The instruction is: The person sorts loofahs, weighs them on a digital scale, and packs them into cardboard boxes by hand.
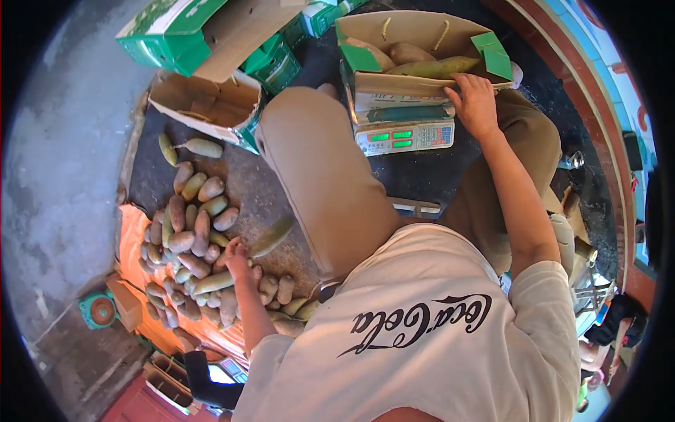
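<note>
Over the box's near edge, my right hand [474, 102] has its fingers curled, with the thumb outside. This open-topped cardboard box [394, 83] has green flaps and rope handles. Several long brown and green vegetables [436, 67] lie inside. The box rests on a digital scale [408, 138] with lit green displays. On the left, my left hand [239, 260] reaches into a pile of brown and green vegetables [200, 232], its fingers apart and touching some of them. A long green vegetable [271, 237] lies just beyond its fingertips.
An open cardboard box [204, 102] stands left of my knee, with green-and-white cartons [169, 39] behind it. Orange sheeting [165, 333] lies under the pile. At the lower left are a green round device [99, 310] and another person's dark sleeve [204, 383].
</note>
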A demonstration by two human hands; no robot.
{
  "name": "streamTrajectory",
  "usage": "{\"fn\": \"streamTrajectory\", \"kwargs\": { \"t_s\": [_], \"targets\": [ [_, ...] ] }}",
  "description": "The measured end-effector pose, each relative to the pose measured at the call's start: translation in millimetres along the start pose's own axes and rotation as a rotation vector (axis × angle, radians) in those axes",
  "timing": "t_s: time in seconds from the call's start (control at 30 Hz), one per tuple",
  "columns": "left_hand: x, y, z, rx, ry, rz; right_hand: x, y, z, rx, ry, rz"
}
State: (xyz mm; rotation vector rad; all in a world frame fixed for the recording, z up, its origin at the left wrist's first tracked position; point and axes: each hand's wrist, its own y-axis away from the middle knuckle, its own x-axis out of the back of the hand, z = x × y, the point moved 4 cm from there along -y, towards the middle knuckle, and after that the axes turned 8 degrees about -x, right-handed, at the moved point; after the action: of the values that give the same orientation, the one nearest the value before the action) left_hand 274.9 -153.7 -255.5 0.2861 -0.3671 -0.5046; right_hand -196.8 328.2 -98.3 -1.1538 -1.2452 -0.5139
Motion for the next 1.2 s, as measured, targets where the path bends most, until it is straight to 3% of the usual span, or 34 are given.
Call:
{"fn": "streamTrajectory", "kwargs": {
  "t_s": [0.1, 0.2, 0.33, 0.5, 0.53, 0.7, 0.8, 0.87, 0.97, 1.1, 1.2],
  "targets": [
    [-48.4, 2.9, 21.9, 0.025, 0.357, -0.071, 2.8, 3.4, 3.5, -0.006, -0.067, -0.002],
    [-81.7, 0.9, 50.0, 0.072, 0.456, -0.152, 8.0, 5.8, 4.9, -0.026, -0.117, 0.047],
    [-100.0, -0.1, 113.6, -0.108, 0.431, -0.254, 16.7, 7.4, 6.4, -0.086, -0.172, 0.082],
    [-101.7, -0.9, 173.4, -0.362, 0.168, -0.177, 20.7, 10.7, 10.7, -0.166, -0.238, 0.091],
    [-100.4, -3.6, 173.1, -0.332, 0.179, -0.168, 22.9, 11.3, 11.0, -0.170, -0.247, 0.105],
    [-92.8, -14.5, 130.4, -0.176, 0.210, -0.119, 34.8, 17.5, 18.0, -0.197, -0.296, 0.142],
    [-81.4, -40.0, 51.6, 0.037, 0.378, -0.183, 39.9, 22.8, 25.4, -0.228, -0.309, 0.129],
    [-85.8, -30.8, 7.5, 0.218, 0.373, 0.008, 43.5, 25.9, 27.8, -0.247, -0.315, 0.092],
    [-90.8, -12.9, -35.6, 0.314, 0.205, 0.045, 45.5, 31.3, 32.8, -0.215, -0.292, 0.142],
    [-87.1, -11.0, -34.5, 0.285, 0.497, 0.054, 62.7, 36.3, 29.8, -0.252, -0.320, 0.140],
    [-77.3, -17.5, -30.6, 0.261, 0.442, 0.080, 82.5, 36.9, 12.5, -0.203, -0.389, 0.191]
  ]
}}
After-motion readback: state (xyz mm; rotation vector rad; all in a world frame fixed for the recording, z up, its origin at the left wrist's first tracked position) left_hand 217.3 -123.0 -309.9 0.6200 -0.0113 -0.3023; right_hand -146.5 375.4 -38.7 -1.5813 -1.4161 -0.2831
